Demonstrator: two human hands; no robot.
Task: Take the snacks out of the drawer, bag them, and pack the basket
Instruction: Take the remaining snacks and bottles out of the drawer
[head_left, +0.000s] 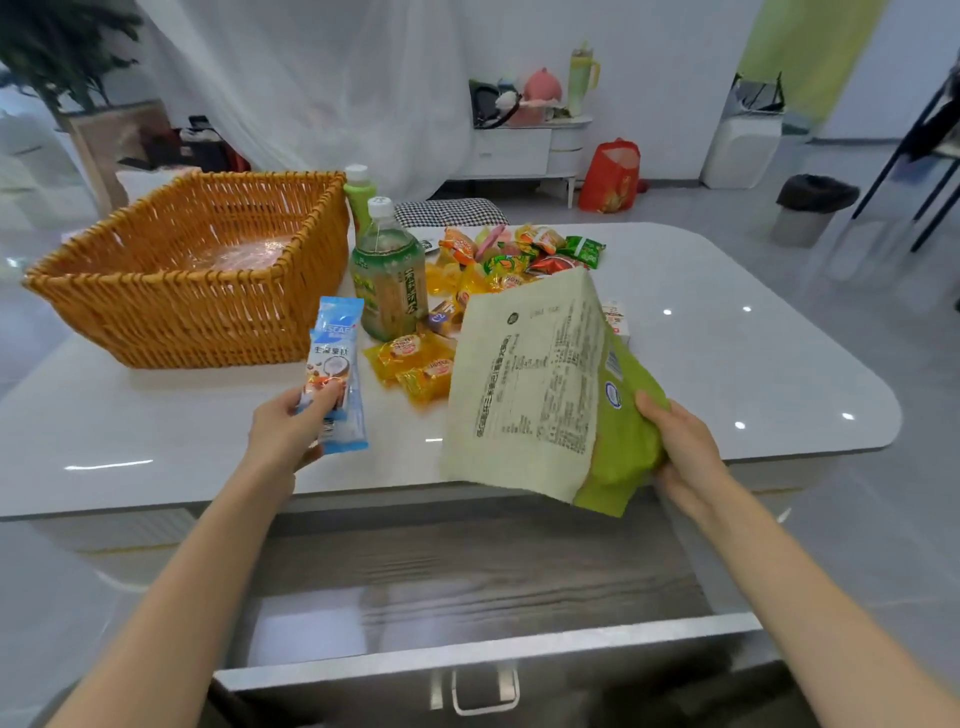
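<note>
My left hand (288, 431) grips blue and white coffee sachets (336, 371) over the white table (727, 364). My right hand (680, 452) holds a large green and cream snack bag (530, 395) by its lower right corner, printed back facing me. The drawer (467, 577) stands pulled open below my arms, its wood-grain bottom bare. A wicker basket (171, 306) sits at the table's left with something clear inside. Several small wrapped snacks (514, 254) lie in a pile behind the bag, and yellow packets (415, 364) lie between my hands.
Two green drink bottles (387, 270) stand right of the basket. A small white box (615, 319) peeks out behind the bag. The drawer's metal front and handle (483, 688) sit close to me. A bin (813, 208) and a red bag (610, 176) stand on the floor beyond.
</note>
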